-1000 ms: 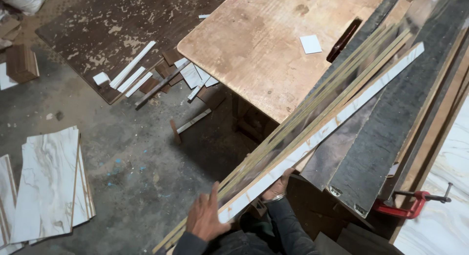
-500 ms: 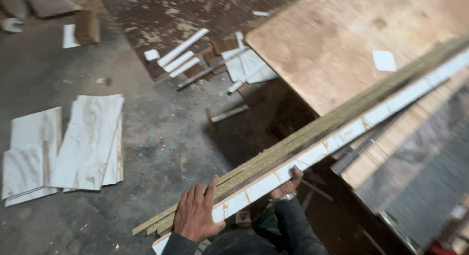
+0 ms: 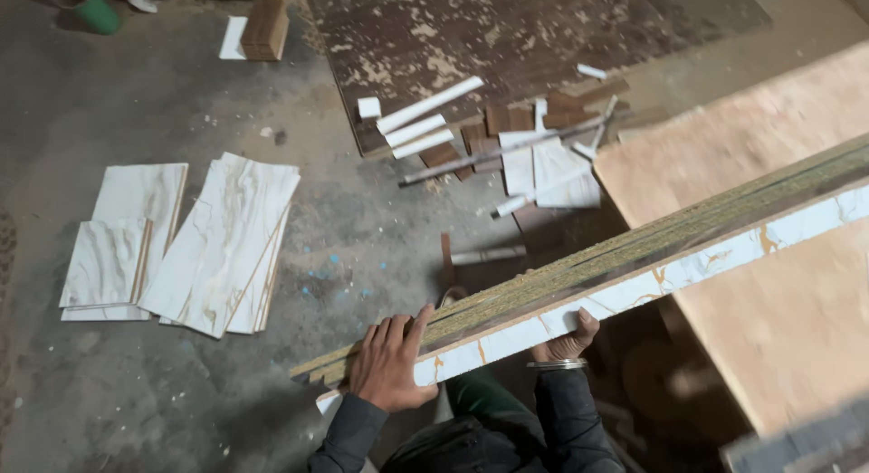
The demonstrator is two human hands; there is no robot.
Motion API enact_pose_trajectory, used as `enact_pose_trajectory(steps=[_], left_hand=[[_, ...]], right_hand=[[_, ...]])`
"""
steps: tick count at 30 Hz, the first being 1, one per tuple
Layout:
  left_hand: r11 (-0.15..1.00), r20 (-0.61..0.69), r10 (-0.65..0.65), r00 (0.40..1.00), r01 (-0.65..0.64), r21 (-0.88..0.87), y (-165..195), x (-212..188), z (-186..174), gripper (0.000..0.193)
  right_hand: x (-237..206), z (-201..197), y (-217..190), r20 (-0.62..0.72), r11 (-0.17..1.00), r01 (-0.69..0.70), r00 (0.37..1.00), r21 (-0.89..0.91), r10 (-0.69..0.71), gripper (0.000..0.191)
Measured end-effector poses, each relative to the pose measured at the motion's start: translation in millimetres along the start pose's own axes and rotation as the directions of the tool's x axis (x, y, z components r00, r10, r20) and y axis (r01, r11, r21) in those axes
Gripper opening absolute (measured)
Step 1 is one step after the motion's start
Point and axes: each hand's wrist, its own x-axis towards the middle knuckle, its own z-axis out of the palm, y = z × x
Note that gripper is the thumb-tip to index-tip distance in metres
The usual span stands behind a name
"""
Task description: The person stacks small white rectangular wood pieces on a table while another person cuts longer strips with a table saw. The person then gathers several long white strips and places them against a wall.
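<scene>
Bundle of long strips (image 3: 634, 260), axis running up-right; L hand (image 3: 387, 364) fingers wrapped over near end, R hand (image 3: 566, 335) gripping beneath.

Dim, soft light; blurred right edge

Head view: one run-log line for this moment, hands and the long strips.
left hand: flat on strip bundle | right hand: under bundle, gripping | bundle: tilted, far end over plywood table | floor: marble-look panels
</scene>
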Motion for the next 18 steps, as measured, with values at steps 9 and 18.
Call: enact_pose_trajectory(steps=[9,18], left_hand=[[0.996,0.128,-0.085,0.988,0.086,0.001,-91.4,207.1,-91.7,0.118],[0.981,0.194,-0.194,0.962,0.188,0.053,-221.1,377.5,-173.8,0.121]], right_hand=[[233.4,68.8,74.6,0.004,0.988,-0.096,0.995,0.124,0.096,0.051],[425.5,113.3,196.1,-0.061,0.949,-0.279,0.955,0.149,0.291,0.069]])
